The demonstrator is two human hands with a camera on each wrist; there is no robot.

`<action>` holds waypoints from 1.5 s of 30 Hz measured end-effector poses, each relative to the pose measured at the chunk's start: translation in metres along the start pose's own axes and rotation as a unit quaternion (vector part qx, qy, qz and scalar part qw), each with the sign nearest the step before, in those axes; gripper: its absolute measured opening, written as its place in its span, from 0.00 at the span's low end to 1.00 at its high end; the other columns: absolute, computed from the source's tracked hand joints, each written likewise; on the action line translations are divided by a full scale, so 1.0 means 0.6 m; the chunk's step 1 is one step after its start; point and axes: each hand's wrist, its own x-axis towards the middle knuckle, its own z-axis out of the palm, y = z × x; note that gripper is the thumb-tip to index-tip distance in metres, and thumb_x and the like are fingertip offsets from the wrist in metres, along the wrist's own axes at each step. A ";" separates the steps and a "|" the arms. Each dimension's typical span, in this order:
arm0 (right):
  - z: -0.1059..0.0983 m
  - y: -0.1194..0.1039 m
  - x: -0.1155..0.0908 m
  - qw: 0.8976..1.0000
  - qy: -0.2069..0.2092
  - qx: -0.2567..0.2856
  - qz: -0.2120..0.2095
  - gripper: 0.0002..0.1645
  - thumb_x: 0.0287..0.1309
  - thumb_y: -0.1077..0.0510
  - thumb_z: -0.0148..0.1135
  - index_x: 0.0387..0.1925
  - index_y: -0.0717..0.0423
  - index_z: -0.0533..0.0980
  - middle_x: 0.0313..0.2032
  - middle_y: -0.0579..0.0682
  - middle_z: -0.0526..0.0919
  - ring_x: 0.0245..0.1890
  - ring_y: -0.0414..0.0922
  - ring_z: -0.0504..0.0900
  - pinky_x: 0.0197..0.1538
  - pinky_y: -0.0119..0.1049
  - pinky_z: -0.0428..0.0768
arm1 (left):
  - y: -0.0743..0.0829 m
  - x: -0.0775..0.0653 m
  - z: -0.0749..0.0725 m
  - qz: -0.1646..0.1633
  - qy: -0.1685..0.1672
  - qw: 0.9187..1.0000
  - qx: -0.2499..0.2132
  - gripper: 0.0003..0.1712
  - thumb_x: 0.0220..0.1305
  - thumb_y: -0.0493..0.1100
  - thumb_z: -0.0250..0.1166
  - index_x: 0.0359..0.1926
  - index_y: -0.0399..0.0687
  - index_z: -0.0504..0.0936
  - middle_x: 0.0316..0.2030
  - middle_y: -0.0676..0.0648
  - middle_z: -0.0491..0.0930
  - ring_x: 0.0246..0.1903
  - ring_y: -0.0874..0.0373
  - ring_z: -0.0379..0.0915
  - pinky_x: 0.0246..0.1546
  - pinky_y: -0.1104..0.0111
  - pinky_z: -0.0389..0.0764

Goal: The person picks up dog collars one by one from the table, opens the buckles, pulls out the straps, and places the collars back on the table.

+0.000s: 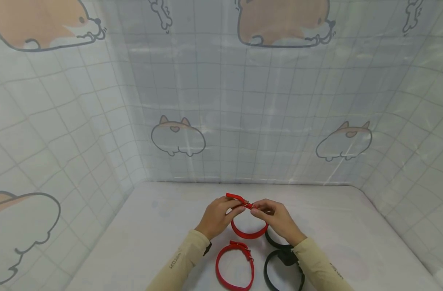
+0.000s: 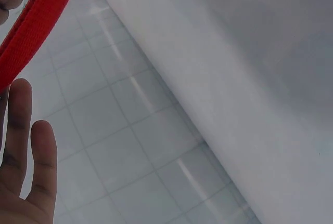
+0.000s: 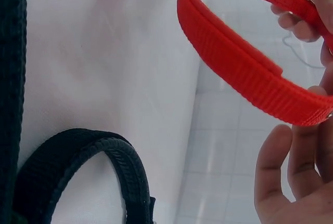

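Note:
Both hands hold a red buckled collar [image 1: 248, 235] closed into a loop, raised over the table. My left hand [image 1: 217, 216] pinches it beside the buckle between thumb and fingers, with the loose strap end sticking out above. My right hand [image 1: 277, 220] pinches the band just right of the metal buckle. In the right wrist view the red loop [image 3: 234, 78] stretches between the hands, the right hand [image 3: 296, 182] below it with some fingers extended. Only part of the red band [image 2: 36, 26] shows in the left wrist view; the buckle is hidden there.
A second red collar [image 1: 218, 268] lies on the white table [image 1: 152, 226] in front. To its right are a black collar [image 1: 266, 273] and another black collar [image 1: 276, 243], partly under the right forearm. A grid-patterned curtain [image 1: 232, 101] with cartoon dogs surrounds the table.

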 end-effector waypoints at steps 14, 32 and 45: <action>-0.005 -0.007 -0.008 1.000 -0.023 -0.005 -0.005 0.16 0.66 0.48 0.68 0.51 0.48 0.82 0.42 0.45 0.86 0.45 0.46 0.83 0.49 0.42 0.80 | 0.004 -0.007 -0.004 -0.026 -0.003 1.000 -0.003 0.12 0.68 0.53 0.68 0.48 0.55 0.90 0.34 0.58 0.83 0.32 0.59 0.74 0.31 0.72 0.76; -0.007 0.002 -0.009 0.999 -0.044 0.011 -0.016 0.13 0.67 0.48 0.67 0.50 0.45 0.81 0.38 0.50 0.84 0.41 0.55 0.83 0.41 0.44 0.79 | 0.014 -0.012 -0.002 -0.025 -0.002 1.000 -0.002 0.12 0.69 0.52 0.68 0.47 0.56 0.90 0.35 0.59 0.83 0.34 0.58 0.75 0.32 0.72 0.77; -0.007 -0.012 -0.014 0.999 -0.039 -0.012 -0.017 0.15 0.67 0.46 0.67 0.49 0.48 0.81 0.43 0.46 0.85 0.43 0.47 0.83 0.44 0.41 0.81 | 0.015 -0.013 0.002 -0.017 -0.002 1.000 -0.012 0.12 0.69 0.53 0.67 0.47 0.57 0.89 0.39 0.61 0.84 0.38 0.60 0.77 0.37 0.71 0.79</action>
